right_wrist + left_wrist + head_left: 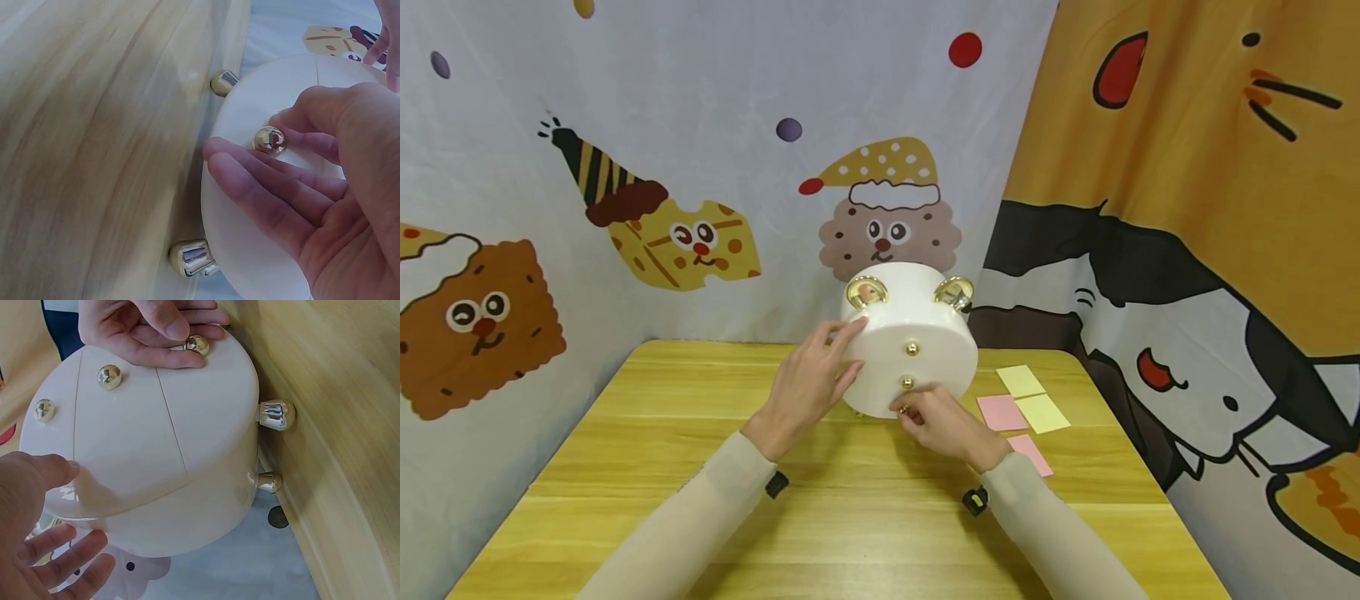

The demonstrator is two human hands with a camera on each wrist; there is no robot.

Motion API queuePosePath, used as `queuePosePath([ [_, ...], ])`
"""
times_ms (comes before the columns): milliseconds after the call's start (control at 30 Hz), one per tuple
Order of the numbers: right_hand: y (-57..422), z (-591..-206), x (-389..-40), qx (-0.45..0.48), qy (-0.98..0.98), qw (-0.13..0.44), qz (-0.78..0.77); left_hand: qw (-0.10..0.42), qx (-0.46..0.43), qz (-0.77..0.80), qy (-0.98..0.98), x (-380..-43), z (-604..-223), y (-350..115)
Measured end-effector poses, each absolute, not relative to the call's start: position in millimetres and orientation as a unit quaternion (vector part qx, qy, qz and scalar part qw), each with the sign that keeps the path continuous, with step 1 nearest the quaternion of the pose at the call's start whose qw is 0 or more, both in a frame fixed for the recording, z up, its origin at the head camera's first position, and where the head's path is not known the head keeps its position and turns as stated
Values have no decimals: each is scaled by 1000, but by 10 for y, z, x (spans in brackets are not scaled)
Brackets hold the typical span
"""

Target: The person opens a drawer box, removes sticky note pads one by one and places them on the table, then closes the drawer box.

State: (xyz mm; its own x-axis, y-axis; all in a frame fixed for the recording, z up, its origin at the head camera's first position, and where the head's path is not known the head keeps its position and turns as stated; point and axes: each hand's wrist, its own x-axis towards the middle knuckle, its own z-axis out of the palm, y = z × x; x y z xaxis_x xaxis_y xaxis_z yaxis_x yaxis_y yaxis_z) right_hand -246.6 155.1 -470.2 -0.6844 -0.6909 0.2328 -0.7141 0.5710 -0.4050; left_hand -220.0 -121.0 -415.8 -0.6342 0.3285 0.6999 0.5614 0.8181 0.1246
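Note:
A white drum-shaped drawer box (947, 354) with round gold ears (867, 293) on top stands on the table. Its front is split by seams into drawers, each with a small gold ball knob. My left hand (808, 371) is at the box's left side, thumb against the front edge and the other fingers spread along the side. At the lowest knob (270, 140), my right hand (943, 425) has its thumb and fingers around the ball. The middle knob (907, 382) and top knob (912, 348) are untouched. All drawers look flush with the front.
Gold feet (192, 257) hold the box up off the wooden table (820, 533). Yellow sticky notes (1042, 413) and pink ones (1002, 413) lie to its right. Close behind the table hangs a cartoon-printed curtain (722, 100).

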Motion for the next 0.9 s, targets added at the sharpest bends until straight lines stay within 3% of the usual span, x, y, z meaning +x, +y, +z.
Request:
queuePosePath([
  [900, 1605, -4778, -2396, 418, -882, 36, 213, 318, -247, -160, -901, -2191, -4173, -1273],
])
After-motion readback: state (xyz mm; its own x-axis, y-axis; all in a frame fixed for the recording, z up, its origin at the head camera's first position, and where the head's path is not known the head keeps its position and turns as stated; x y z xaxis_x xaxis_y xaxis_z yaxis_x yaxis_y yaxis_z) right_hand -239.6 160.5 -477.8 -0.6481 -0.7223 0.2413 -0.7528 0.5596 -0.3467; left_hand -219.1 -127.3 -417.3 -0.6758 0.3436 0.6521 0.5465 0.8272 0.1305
